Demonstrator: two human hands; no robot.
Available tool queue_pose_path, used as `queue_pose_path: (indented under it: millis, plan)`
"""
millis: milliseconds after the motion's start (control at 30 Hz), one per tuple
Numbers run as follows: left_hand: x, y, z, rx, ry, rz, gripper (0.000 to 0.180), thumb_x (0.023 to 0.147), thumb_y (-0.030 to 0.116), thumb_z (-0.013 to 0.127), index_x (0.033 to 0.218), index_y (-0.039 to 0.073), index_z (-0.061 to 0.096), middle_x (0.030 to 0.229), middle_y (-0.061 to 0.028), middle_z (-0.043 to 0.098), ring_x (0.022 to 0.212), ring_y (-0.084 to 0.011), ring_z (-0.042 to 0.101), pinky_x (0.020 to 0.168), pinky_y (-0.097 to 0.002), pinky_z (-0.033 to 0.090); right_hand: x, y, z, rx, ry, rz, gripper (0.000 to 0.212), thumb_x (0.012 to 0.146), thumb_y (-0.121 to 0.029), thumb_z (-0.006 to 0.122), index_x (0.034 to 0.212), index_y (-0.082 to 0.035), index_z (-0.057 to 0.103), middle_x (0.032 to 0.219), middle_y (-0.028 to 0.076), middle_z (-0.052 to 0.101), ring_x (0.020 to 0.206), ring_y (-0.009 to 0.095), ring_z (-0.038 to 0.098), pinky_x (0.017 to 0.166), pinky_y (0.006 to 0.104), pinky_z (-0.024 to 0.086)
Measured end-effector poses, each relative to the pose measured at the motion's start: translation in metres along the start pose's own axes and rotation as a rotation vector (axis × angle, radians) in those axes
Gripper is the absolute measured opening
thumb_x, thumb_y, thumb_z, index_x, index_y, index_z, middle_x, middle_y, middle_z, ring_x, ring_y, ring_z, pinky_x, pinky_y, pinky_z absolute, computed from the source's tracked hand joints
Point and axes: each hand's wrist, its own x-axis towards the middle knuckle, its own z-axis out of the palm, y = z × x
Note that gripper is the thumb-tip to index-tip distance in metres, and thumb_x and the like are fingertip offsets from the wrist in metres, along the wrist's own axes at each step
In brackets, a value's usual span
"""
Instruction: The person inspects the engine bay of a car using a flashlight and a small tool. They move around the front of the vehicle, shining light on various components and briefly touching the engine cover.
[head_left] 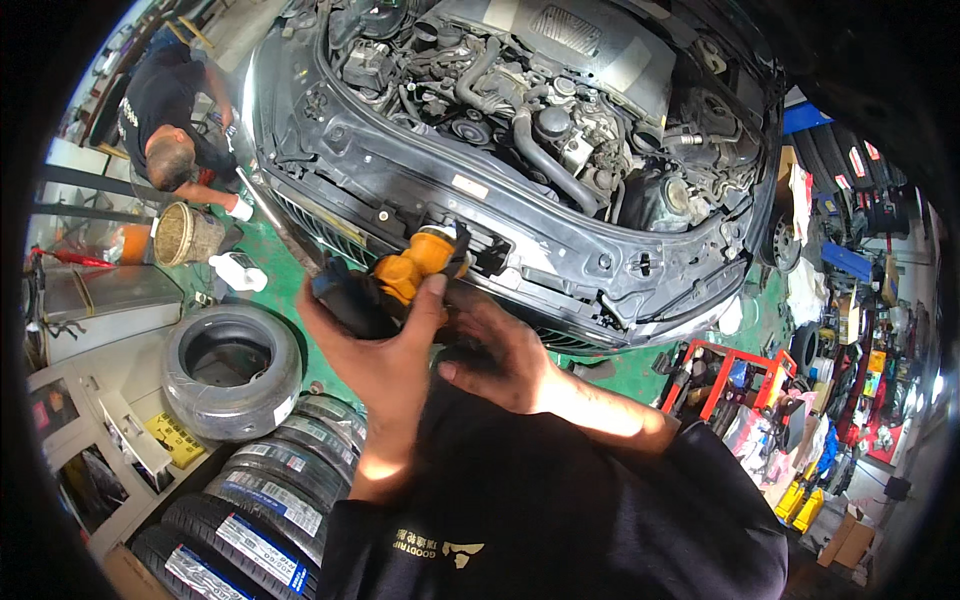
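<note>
My left hand (385,365) is closed round a black, dark-blue and orange-yellow device (405,272) in front of the car's front end. Its kind I cannot make out. From the dark part a long slim metal bar (285,222) seems to reach up and left, past the grille. My right hand (500,350) is close against the device's right side, thumb below and fingers bent. Blur and shade hide whether those fingers grip it. Just beyond both hands is the car's front panel (430,195), with the hood up and the engine (545,125) exposed.
At the left a co-worker (170,125) bends by the car's corner, near a wicker basket (190,233). A loose tyre (232,370) lies beside a row of tyres (260,500) at lower left. A red-framed cart (735,375) and cluttered shelves (860,330) stand at right.
</note>
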Motion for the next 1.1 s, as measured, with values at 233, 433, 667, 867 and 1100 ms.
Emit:
queue_pose_path:
  millis: [233, 433, 667, 867, 1100]
  plan:
    - [-0.025, 0.029, -0.013, 0.14, 0.034, 0.229, 0.09, 0.075, 0.012, 0.093, 0.144, -0.005, 0.038, 0.127, -0.0159, 0.052, 0.116, -0.0238, 0.053, 0.101, -0.0367, 0.046, -0.014, -0.002, 0.004, 0.509, -0.166, 0.052, 0.072, 0.101, -0.005, 0.063, 0.161, -0.003, 0.023, 0.153, 0.018, 0.045, 0.14, 0.027, 0.048, 0.115, 0.0419, 0.041]
    - [-0.047, 0.06, -0.011, 0.458, 0.198, 0.495, 0.081, 0.071, 0.009, 0.093, 0.137, -0.005, 0.048, 0.124, -0.0155, 0.054, 0.113, -0.0257, 0.057, 0.102, -0.0381, 0.046, -0.027, -0.019, 0.002, 0.639, -0.328, 0.105, 0.075, 0.102, -0.005, 0.061, 0.162, -0.009, 0.017, 0.151, 0.019, 0.048, 0.142, 0.029, 0.046, 0.118, 0.0443, 0.038]
    - [-0.038, 0.083, -0.008, 0.175, 0.206, 0.354, 0.086, 0.069, 0.008, 0.095, 0.139, -0.005, 0.047, 0.129, -0.0148, 0.057, 0.109, -0.0206, 0.059, 0.094, -0.0328, 0.051, -0.033, -0.029, 0.014, 0.334, -0.279, -0.221, 0.084, 0.098, -0.005, 0.067, 0.162, -0.002, 0.011, 0.161, 0.02, 0.03, 0.147, 0.031, 0.04, 0.115, 0.0463, 0.041]
    - [0.005, 0.062, -0.011, 0.007, 0.13, 0.283, 0.104, 0.065, 0.003, 0.097, 0.148, -0.006, 0.034, 0.132, -0.0166, 0.054, 0.114, -0.0217, 0.058, 0.097, -0.0353, 0.052, 0.004, -0.013, 0.031, 0.241, -0.163, -0.309, 0.086, 0.095, -0.001, 0.069, 0.162, -0.001, 0.016, 0.164, 0.02, 0.027, 0.138, 0.031, 0.049, 0.108, 0.0467, 0.047]
    - [0.101, 0.024, -0.037, 0.013, -0.109, 0.243, 0.122, 0.056, 0.022, 0.104, 0.146, -0.009, 0.028, 0.14, -0.0201, 0.045, 0.123, -0.028, 0.051, 0.106, -0.0417, 0.044, 0.075, 0.001, 0.068, -0.043, 0.03, -0.187, 0.097, 0.087, 0.004, 0.074, 0.163, -0.001, 0.014, 0.158, 0.022, 0.035, 0.127, 0.03, 0.058, 0.104, 0.0442, 0.049]
